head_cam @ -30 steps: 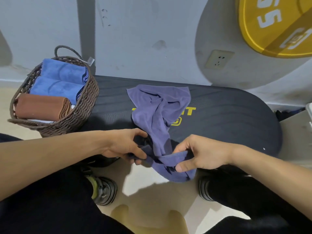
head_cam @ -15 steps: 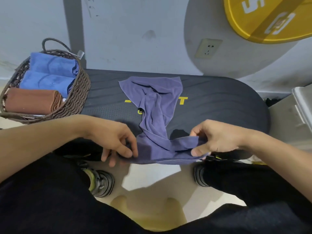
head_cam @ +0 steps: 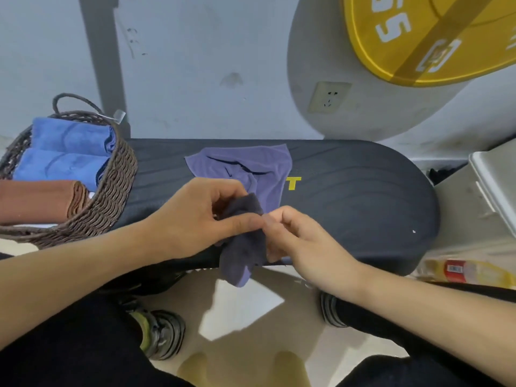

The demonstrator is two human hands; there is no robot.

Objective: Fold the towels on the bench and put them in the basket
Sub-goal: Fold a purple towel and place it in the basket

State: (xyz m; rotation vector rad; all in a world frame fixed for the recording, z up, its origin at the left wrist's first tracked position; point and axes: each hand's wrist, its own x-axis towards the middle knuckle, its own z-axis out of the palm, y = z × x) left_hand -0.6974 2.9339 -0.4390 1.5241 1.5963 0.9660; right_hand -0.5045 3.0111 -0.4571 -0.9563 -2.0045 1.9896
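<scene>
A purple towel lies crumpled on the black padded worktop, its far part spread near the back edge and its near end gathered into a bunch that hangs over the front edge at the middle. The left hand has its grip clamped on that bunch, thumb and forefinger pinching the cloth from the left. The right hand meets it from the right, its curled fingertips touching the left forefinger and pinching the same fold of towel, so both grips are closed on the cloth just above the front edge.

At the left end of the worktop stands a woven wicker basket with a loop handle. Inside it lie two folded blue towels toward the back and a folded brown towel toward the front.

A yellow weight plate leans against the wall behind the right end, beside a wall socket. Below the worktop's front edge are the person's shoes on the floor.
</scene>
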